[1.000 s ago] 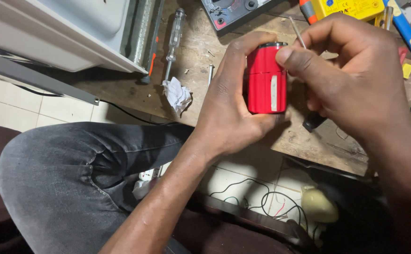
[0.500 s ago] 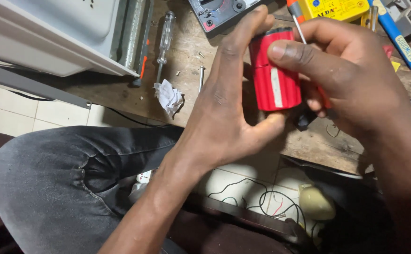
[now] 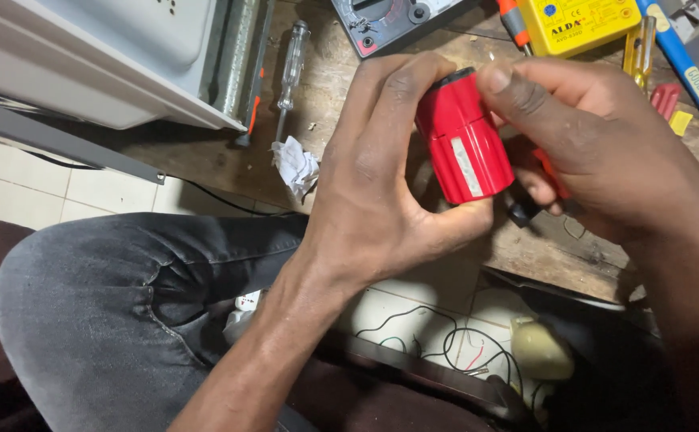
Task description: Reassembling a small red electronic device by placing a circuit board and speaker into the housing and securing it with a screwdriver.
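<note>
Now my left hand (image 3: pixel 365 200) has turned the red plastic cylinder with the pale label strip (image 3: pixel 465 148) so it leans to the left, where a second ago it stood nearly upright; fingers and thumb are wrapped shut around it, above the worn wooden table (image 3: pixel 333 80). My right hand (image 3: pixel 597 136) has slid its thumb onto the dark top end, with its other fingers curled closed over something orange and black. That suggests the top end is what I'm working on. A clear-handled screwdriver (image 3: pixel 292 68) and a crumpled paper scrap (image 3: pixel 296 164) lie untouched.
</note>
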